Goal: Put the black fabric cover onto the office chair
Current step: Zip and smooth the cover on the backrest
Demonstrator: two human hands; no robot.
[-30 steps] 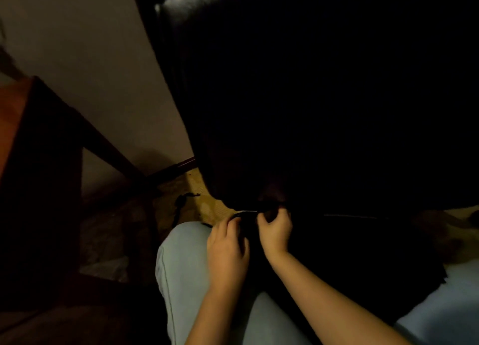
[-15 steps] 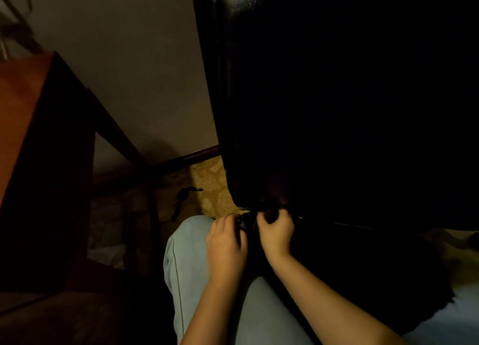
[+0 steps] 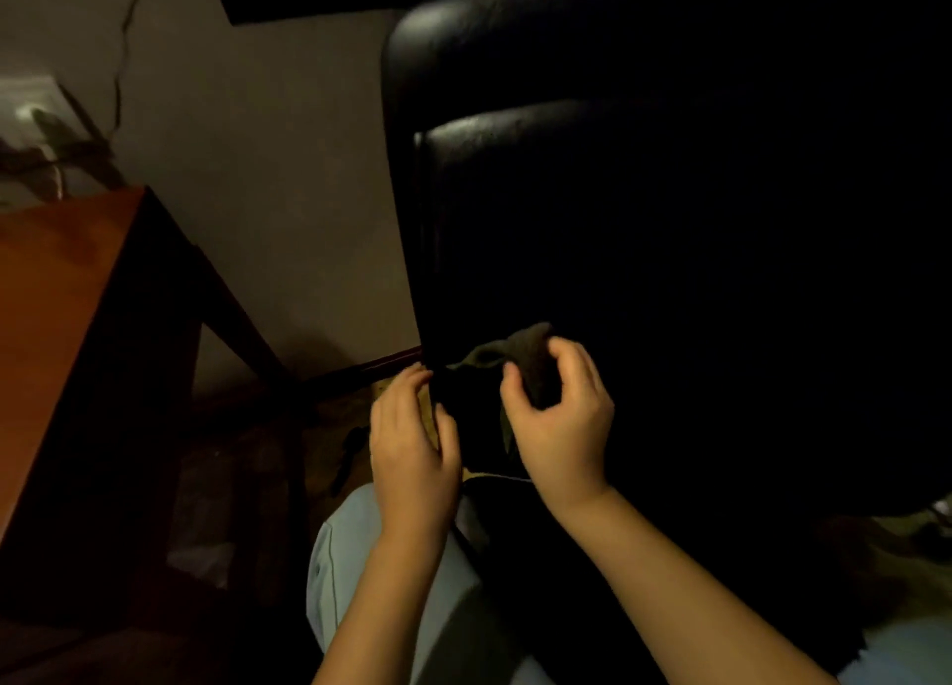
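The black leather office chair (image 3: pixel 515 179) fills the right of the dim view, its back toward me. The black fabric cover (image 3: pixel 530 365) is bunched at the chair's lower left edge and runs down over my lap. My right hand (image 3: pixel 559 427) grips a raised fold of the cover between thumb and curled fingers. My left hand (image 3: pixel 412 447) holds the cover's edge beside the chair's left side, fingers curled onto it. Much of the cover is lost in shadow.
A wooden desk (image 3: pixel 62 324) stands at the left, close to the chair. A pale wall (image 3: pixel 268 169) lies behind, with a dark baseboard (image 3: pixel 371 367). Patterned carpet (image 3: pixel 355 411) shows below. My light trouser leg (image 3: pixel 371 581) is under my arms.
Both hands have risen from the chair's bottom edge to higher on its back. The right hand has pulled a fold of the cover up. The view has tilted upward, showing more chair back.
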